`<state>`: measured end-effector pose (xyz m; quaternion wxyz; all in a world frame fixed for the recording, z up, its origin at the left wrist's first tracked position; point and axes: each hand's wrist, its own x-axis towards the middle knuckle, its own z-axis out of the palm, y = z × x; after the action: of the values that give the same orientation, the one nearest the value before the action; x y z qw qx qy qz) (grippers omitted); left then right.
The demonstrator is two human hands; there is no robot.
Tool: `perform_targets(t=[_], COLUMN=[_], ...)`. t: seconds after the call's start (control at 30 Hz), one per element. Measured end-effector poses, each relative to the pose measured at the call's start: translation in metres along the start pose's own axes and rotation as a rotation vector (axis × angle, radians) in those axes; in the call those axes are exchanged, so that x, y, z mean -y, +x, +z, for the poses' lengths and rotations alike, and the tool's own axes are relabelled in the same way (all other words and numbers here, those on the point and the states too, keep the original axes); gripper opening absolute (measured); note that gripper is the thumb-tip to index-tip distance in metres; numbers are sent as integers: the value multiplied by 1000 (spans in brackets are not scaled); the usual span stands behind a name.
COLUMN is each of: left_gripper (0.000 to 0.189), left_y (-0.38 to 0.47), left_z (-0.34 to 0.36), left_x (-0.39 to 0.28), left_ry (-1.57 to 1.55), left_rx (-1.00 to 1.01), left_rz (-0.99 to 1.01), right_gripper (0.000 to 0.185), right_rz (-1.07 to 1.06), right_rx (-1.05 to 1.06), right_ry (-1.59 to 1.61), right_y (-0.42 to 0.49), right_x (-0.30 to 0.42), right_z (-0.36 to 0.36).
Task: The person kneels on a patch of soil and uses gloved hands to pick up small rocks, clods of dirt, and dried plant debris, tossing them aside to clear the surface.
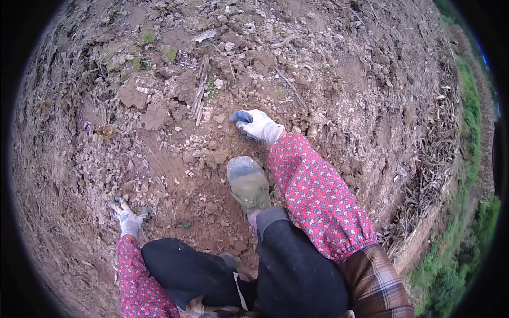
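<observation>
My left hand (128, 218), in a white work glove with blue-grey coated fingers, rests on crumbly soil (99, 171) at the lower left with its fingers spread and nothing seen in them. Just above the toe of my green canvas shoe (248, 185), my right hand (254, 124) is low over the ground in a matching glove. Its fingers are curled downward, and whether they hold anything is hidden. Red floral sleeve covers (318, 198) reach up both forearms. Near the right hand lie small clods and a strip of dry stalk (201, 89).
Bare soil with clods and stones surrounds me. A thin stick (290, 85) and a pale flat scrap (204, 35) lie farther up. Dry plant litter (427, 190) runs down the right side, with green grass (471, 131) beyond it. A dried brown husk (106, 131) lies at left.
</observation>
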<state>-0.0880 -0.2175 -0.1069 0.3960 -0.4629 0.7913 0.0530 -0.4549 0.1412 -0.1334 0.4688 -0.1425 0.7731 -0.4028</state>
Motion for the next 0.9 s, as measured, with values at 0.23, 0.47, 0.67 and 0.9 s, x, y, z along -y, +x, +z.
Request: perform_targets(t=[0.23, 0.47, 0.67, 0.9], left_gripper=[128, 130, 129, 126], left_y=[2, -1, -3, -10], left_z=[2, -2, -2, -9], left_x=[2, -6, 1, 11], left_ry=[-6, 12, 15, -54], left_rx=[-38, 36, 4, 17], left_rz=[41, -25, 27, 84], right_gripper=[40, 72, 36, 21], right_rz=[48, 123, -63, 107], right_rx=[-763, -344, -485, -213], right_ry=[185, -1013, -287, 407], right_y=[-19, -50, -32, -44], right_x=[-30, 3, -15, 107], right_z=[-104, -5, -9, 23])
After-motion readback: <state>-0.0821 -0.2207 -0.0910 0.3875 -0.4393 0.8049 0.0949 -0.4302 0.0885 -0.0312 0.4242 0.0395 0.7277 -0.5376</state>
